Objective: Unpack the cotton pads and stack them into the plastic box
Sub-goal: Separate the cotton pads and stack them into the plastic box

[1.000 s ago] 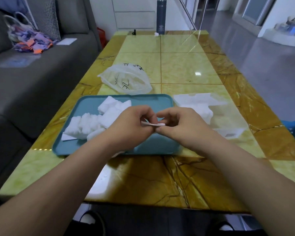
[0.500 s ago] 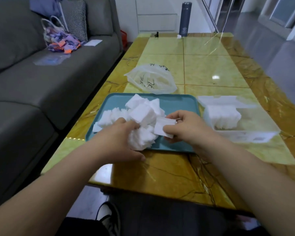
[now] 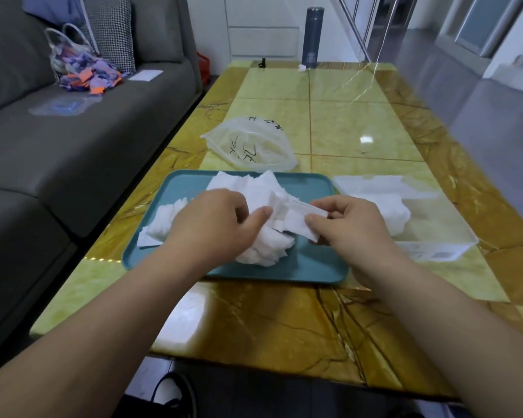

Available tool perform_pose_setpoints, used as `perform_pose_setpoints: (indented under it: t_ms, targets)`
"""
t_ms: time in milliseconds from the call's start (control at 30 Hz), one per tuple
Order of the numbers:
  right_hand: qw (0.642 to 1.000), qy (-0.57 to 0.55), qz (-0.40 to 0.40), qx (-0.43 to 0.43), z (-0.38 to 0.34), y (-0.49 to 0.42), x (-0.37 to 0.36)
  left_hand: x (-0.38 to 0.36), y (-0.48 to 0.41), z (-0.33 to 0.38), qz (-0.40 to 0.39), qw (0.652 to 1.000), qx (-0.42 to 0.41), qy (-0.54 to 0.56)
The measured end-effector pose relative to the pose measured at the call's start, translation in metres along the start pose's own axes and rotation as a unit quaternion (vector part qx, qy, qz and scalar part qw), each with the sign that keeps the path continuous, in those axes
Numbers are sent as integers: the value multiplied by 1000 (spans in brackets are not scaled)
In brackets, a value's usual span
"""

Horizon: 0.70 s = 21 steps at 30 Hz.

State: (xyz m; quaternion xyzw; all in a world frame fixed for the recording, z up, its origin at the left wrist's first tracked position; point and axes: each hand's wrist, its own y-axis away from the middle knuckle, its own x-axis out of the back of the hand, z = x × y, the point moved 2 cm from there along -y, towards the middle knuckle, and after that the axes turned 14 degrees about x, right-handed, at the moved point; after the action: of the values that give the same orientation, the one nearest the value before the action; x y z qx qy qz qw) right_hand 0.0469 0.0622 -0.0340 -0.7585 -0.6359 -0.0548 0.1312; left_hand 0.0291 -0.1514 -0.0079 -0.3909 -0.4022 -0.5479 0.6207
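Pinching a cotton pad [image 3: 296, 219], the right hand [image 3: 354, 227] is hovering just left of the plastic box [image 3: 435, 251]; the left hand [image 3: 215, 218] is gripping the pile [image 3: 263, 248].

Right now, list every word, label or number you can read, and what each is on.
Plastic bag: black characters, too blurred to read.
Dark flask: pale print near its base, too small.
Clear plastic box: label on its front wall, blurred.
Nothing can be quoted.
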Motion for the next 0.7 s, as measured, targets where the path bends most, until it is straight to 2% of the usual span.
perform_pose_setpoints:
  t_ms: [67, 233, 400, 567, 700]
  targets:
    - [1000, 2, 6, 3, 0, 0, -1, 1, -7, 2, 44, 999, -6, 26]
    - [1000, -19, 15, 11, -1, -1, -7, -22, -19, 9, -37, 999, -10, 6]
    - [999, -35, 8, 15, 0, -5, -10, -26, -23, 2, -66, 995, 26, 68]
    - [999, -42, 3, 16, -2, -5, -11, -19, -23, -7, -18, 990, 51, 134]
    - [998, -51, -7, 26, -7, -3, -11, -5, -21, -7, 33, 975, 25, 220]
